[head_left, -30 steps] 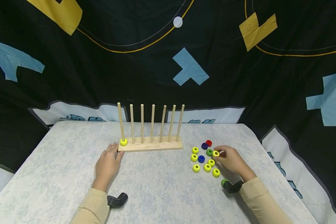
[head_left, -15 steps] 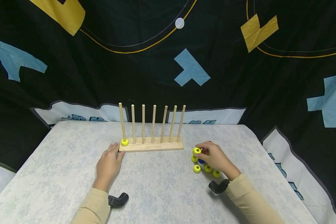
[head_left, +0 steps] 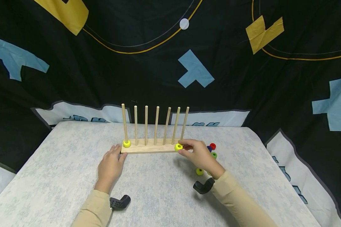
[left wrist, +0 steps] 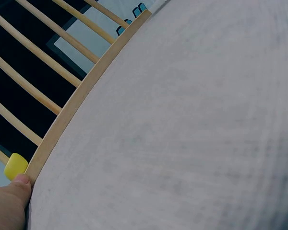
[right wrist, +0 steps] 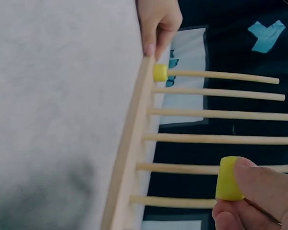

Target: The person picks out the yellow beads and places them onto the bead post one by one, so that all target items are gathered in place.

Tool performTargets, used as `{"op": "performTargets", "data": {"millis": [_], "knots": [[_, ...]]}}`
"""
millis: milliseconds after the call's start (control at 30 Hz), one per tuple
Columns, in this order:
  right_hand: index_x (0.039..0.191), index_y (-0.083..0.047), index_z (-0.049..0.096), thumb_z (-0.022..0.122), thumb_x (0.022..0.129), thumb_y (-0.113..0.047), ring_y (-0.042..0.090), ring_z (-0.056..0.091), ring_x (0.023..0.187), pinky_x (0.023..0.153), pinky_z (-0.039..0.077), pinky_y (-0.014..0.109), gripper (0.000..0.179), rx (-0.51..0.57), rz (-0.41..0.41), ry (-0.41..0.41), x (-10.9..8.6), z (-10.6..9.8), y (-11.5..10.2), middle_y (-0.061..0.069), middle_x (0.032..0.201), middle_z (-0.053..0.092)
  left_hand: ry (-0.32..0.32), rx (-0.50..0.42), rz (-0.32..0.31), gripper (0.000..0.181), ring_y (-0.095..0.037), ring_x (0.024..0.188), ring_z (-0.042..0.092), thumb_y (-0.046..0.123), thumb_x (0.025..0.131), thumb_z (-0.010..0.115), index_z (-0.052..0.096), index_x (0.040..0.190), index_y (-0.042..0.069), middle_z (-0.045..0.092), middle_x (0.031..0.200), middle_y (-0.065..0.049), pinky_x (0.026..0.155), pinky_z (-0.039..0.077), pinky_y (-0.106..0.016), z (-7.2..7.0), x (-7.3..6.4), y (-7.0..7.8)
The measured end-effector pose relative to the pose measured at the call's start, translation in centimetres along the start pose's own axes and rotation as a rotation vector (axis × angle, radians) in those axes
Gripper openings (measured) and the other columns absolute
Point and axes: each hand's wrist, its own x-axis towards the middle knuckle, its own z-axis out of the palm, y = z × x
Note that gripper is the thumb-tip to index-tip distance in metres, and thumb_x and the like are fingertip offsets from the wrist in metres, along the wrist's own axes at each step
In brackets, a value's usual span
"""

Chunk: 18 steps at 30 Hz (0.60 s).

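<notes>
A wooden peg rack (head_left: 152,149) with a row of several upright dowels stands on the table. One yellow bead (head_left: 127,144) sits at the foot of its leftmost peg. My left hand (head_left: 110,170) holds the left end of the base, thumb in front and fingers behind, as the right wrist view (right wrist: 158,21) shows. Between thumb and fingers, my right hand (head_left: 200,155) pinches another yellow bead (head_left: 178,147), raised off the table in front of the rack's right end. In the right wrist view this bead (right wrist: 229,178) appears in front of the pegs.
Right of the rack lie loose beads, partly hidden by my right hand and wrist: a red bead (head_left: 212,146), a green bead (head_left: 214,155), a dark blue bead (head_left: 209,148) and a yellow bead (head_left: 200,171). A black cloth (head_left: 147,72) hangs behind the table.
My right hand has carried the yellow bead leftward from the loose beads to the rack's right end. My left hand stays at the base's left end.
</notes>
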Motion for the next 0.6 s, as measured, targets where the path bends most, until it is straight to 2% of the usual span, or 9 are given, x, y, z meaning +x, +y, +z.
{"op": "performTargets", "data": {"millis": [333, 500, 600], "knots": [[0.122, -0.009, 0.070, 0.076, 0.089, -0.019, 0.013, 0.068, 0.095, 0.083, 0.059, 0.027, 0.036, -0.005, -0.117, 0.037, 3.3, -0.5, -3.4, 0.001, 0.113, 0.074, -0.009, 0.010, -0.003, 0.053, -0.046, 0.140, 0.040, 0.030, 0.102, 0.057, 0.049, 0.143, -0.003, 0.045, 0.151, -0.021, 0.105, 0.039, -0.068, 0.0, 0.1, -0.1], [0.124, -0.010, 0.069, 0.075, 0.090, -0.020, 0.013, 0.068, 0.097, 0.083, 0.059, 0.026, 0.037, -0.006, -0.150, 0.044, 5.0, -1.6, -5.8, 0.000, 0.113, 0.073, -0.018, 0.006, -0.012, 0.053, -0.045, 0.141, 0.039, 0.031, 0.102, 0.056, 0.048, 0.143, -0.003, 0.045, 0.152, -0.021, 0.107, 0.038, -0.067, 0.1, 0.1, 0.0], [0.124, -0.008, 0.069, 0.076, 0.089, -0.016, 0.014, 0.069, 0.097, 0.085, 0.059, 0.028, 0.037, 0.006, -0.176, 0.078, 6.2, -2.4, -7.1, 0.003, 0.113, 0.073, -0.019, 0.003, -0.011, 0.054, -0.045, 0.141, 0.039, 0.031, 0.102, 0.056, 0.048, 0.143, -0.003, 0.044, 0.152, -0.021, 0.107, 0.038, -0.067, 0.0, 0.1, 0.0]]}}
